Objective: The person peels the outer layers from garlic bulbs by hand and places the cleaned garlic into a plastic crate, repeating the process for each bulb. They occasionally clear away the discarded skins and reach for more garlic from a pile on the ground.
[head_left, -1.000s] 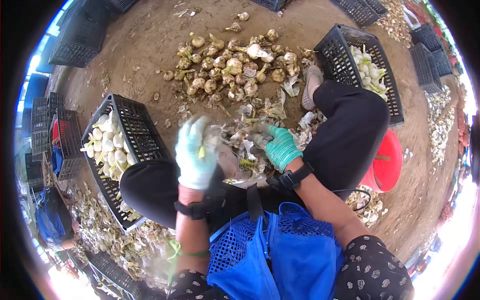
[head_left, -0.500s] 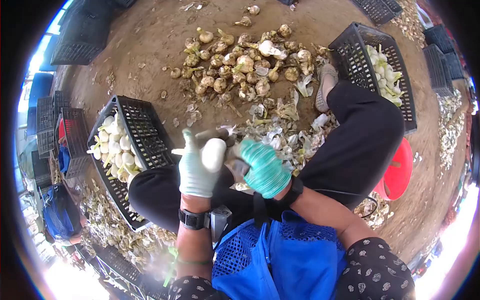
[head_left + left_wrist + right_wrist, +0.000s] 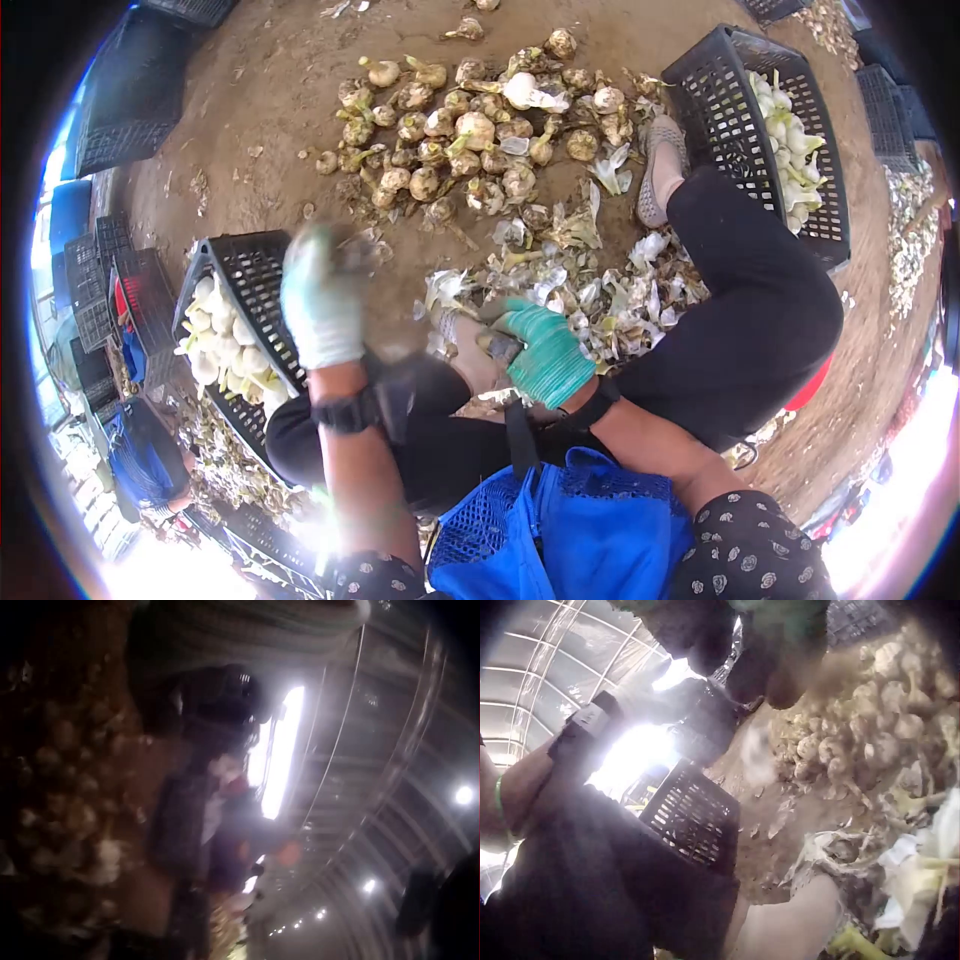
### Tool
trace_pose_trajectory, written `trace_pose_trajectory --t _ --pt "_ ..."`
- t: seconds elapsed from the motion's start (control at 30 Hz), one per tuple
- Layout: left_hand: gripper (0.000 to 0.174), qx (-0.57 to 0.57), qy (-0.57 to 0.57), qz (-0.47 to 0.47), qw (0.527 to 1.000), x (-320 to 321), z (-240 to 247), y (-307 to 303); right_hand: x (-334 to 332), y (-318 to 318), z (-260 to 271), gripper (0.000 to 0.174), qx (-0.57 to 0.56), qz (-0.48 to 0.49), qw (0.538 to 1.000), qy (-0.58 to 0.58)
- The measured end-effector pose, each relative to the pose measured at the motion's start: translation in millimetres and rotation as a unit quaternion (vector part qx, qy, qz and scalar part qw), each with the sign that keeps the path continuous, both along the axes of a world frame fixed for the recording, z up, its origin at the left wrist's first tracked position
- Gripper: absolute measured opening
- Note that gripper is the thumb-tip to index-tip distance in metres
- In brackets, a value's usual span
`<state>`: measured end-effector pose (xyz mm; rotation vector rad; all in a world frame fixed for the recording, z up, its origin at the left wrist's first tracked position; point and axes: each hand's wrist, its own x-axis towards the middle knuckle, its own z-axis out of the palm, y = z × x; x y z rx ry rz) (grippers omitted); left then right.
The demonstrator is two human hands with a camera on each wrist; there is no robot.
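My left hand point(image 3: 322, 305), in a pale glove and blurred by motion, is raised beside the left black crate point(image 3: 262, 285). Its fingers smear into a dark blur, and I cannot tell whether a garlic bulb is in them. White trimmed garlic bulbs point(image 3: 225, 335) fill that crate. My right hand point(image 3: 548, 355), in a green glove with dark soiled fingertips, is low between the legs above the garlic peelings point(image 3: 610, 300). Its fingers are loosely bent, with a gap to the thumb and no bulb showing. In the right wrist view its dark fingers point(image 3: 769, 667) hang at the top.
A heap of unpeeled garlic point(image 3: 470, 135) lies on the dirt floor ahead. At the right stands another black crate point(image 3: 725, 130) with white bulbs point(image 3: 795, 150). Both knees spread beside the crates. A red bucket point(image 3: 812, 385) shows partly behind the right knee. Stacked crates point(image 3: 130, 100) line the far left.
Half a second ago my left hand held a white peeled bulb close to the right hand; it has since swung left and up towards the left crate. The right hand has shifted slightly right.
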<state>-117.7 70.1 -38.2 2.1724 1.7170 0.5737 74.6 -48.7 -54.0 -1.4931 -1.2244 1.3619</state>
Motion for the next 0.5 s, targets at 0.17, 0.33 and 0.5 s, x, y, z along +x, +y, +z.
trace_pose_trajectory --t 0.17,0.33,0.5 --pt "0.046 -0.2 -0.067 0.133 0.968 94 -121 68 20 11 -15 0.018 -0.032 -0.035 0.999 -0.026" --pt "0.032 -0.268 0.096 0.113 0.952 123 -166 98 28 12 -21 0.02 -0.106 -0.056 0.993 -0.02" --pt "0.023 -0.225 0.026 0.027 0.974 109 -115 84 33 20 -33 0.028 0.032 -0.068 0.986 -0.146"
